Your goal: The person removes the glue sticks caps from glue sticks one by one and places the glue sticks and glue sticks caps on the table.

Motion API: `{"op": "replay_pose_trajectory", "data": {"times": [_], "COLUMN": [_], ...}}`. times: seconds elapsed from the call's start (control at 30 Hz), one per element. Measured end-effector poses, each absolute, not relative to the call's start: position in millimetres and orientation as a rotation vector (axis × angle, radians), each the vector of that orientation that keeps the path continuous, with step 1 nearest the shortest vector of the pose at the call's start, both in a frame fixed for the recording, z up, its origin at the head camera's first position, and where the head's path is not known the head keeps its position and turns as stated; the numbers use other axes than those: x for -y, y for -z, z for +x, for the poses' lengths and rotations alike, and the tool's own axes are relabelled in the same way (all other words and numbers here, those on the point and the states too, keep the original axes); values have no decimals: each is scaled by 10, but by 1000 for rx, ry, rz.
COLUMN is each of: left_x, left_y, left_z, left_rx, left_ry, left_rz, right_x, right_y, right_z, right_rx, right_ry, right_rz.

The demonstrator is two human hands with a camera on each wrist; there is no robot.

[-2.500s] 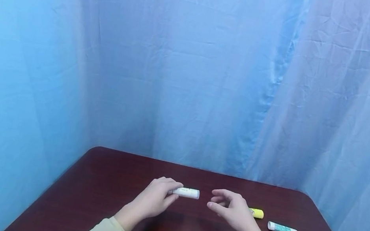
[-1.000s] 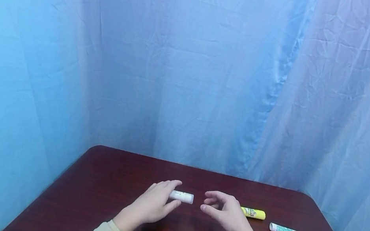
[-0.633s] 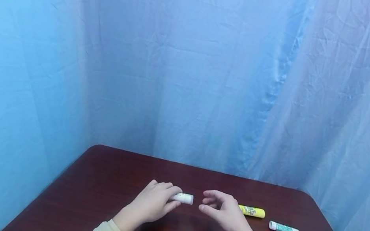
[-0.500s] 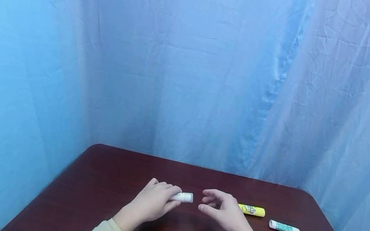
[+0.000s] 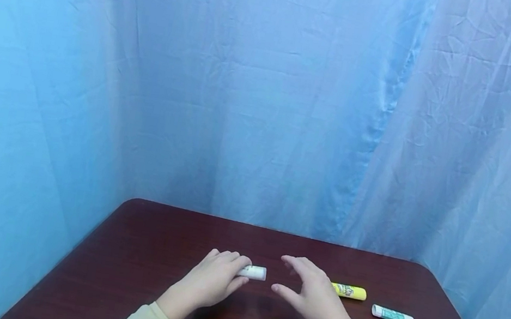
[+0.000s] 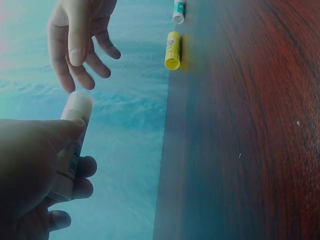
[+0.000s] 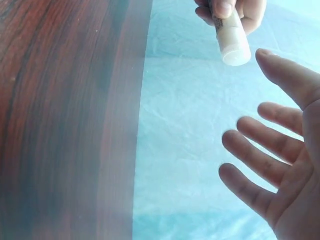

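My left hand [image 5: 207, 282] grips a white glue stick [image 5: 255, 273] above the table, thumb on one side and fingers curled round the other. In the left wrist view the white capped end of the glue stick [image 6: 79, 105] points toward the other hand, and some dark print shows along its side. Facing that end, across a small gap, is my right hand [image 5: 319, 298]. Its thumb and fingers are spread apart and hold nothing, as the palm in the right wrist view confirms. The rear part of the stick is hidden in the left palm.
A yellow glue stick [image 5: 351, 292] lies on the dark red table [image 5: 165, 234], its left end hidden behind the right hand. Farther right lies a white glue stick with a green label [image 5: 393, 316]. Blue curtains [image 5: 264, 100] hang behind the table and at both sides.
My right hand has moved slightly left and its thumb and fingers have spread wider. The left index finger, lifted a second ago, is back down on the white glue stick.
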State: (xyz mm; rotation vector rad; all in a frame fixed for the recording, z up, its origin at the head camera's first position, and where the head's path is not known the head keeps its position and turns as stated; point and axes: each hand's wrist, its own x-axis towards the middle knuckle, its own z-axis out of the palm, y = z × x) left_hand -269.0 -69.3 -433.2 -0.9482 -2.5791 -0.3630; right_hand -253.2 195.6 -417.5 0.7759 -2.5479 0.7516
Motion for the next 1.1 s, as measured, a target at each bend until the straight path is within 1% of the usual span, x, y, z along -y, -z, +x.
{"op": "replay_pose_trajectory", "data": {"times": [0.13, 0.27, 0.73, 1.1], "left_x": [688, 676, 640, 600], "left_y": [4328, 4332, 4321, 4284], "left_z": [-2686, -2682, -2663, -2614], "left_rx": [2575, 2566, 2579, 2581], "left_ry": [351, 346, 347, 341], "left_rz": [-958, -962, -991, -1073], "right_x": [-1950, -1953, -1872, -1781], "right_y": [4172, 4180, 4235, 4274], "right_z": [-2522, -2537, -2544, -2480], "right_rx": [2474, 2393, 2370, 2480], "right_ry": [-541, -428, -358, -317], "right_rz": [805, 858, 925, 941]}}
